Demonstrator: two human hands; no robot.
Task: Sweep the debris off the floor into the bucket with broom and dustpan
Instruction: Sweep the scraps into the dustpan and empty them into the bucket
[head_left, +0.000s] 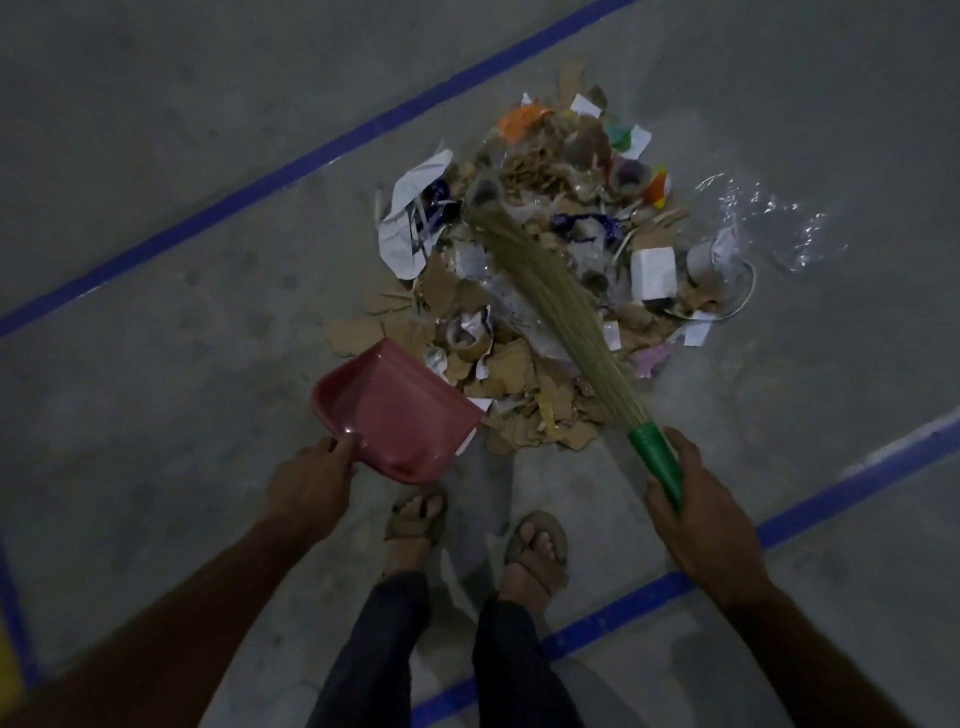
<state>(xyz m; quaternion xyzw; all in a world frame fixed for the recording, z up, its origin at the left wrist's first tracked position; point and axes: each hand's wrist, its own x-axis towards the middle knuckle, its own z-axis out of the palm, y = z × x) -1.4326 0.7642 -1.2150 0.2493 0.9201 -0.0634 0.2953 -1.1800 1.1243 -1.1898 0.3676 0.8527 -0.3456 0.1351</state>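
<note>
A pile of debris (550, 270) lies on the grey floor: torn cardboard, white paper, cardboard tubes, coloured scraps. My left hand (311, 483) grips the rear edge of a red dustpan (389, 410), which sits at the pile's near left edge with its mouth toward the debris. My right hand (701, 519) grips the green handle of a straw broom (540, 291). The bristles lie slanted across the pile, tips at its far left side. No bucket is in view.
Crumpled clear plastic (763, 223) lies to the right of the pile. Blue tape lines (249, 192) cross the floor on the far side and behind me (779, 530). My sandalled feet (478, 530) stand just short of the pile.
</note>
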